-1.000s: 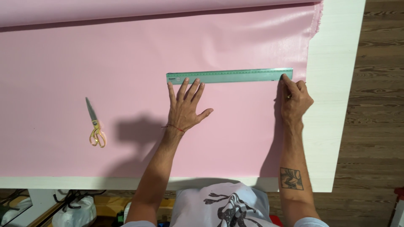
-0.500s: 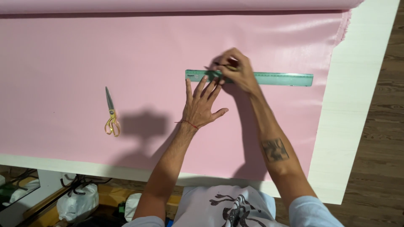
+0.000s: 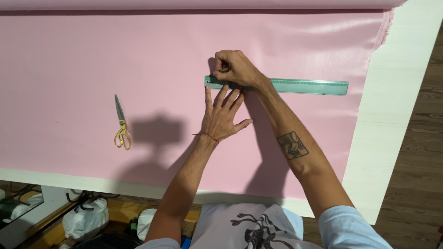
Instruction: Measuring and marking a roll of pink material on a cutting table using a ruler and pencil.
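Note:
A sheet of pink fabric (image 3: 69, 69) lies spread over a white table (image 3: 397, 115). On it rests a long green ruler (image 3: 304, 86), lying left to right. My left hand (image 3: 222, 117) is flat on the fabric, fingers spread, its fingertips pressing the ruler's left end. My right hand (image 3: 235, 69) is closed around a small marking tool, its tip at the ruler's upper edge near the left end. My right forearm crosses over the ruler.
Gold-handled scissors (image 3: 121, 124) lie on the fabric to the left of my hands. The fabric's roll (image 3: 184, 3) runs along the table's far edge. Wooden floor (image 3: 424, 152) shows to the right, bags and clutter under the table's near edge.
My right hand has moved from the ruler's right end across to its left end and now holds a marking tool against the edge. My left hand has stayed on the ruler.

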